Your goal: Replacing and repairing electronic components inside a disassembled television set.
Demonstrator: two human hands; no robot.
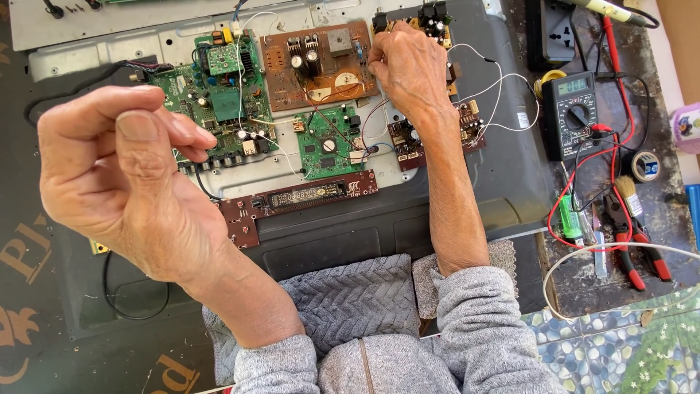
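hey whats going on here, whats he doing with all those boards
A person in a grey knit sweater leans over an opened device with several circuit boards laid out. The right hand rests on the brown board near its right edge, fingers curled down among the white wires. The left hand is raised above the green board, fingers pinched together; whether it holds anything is unclear. A multimeter with red and black leads, pliers and a brush lie to the right.

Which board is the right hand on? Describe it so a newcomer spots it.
Start at the grey metal chassis lying open on the bench. Along its top edge sits a brown circuit board, and the right hand rests at its right end. It is the only brown board with black capacitors; its neighbours below and left are green.
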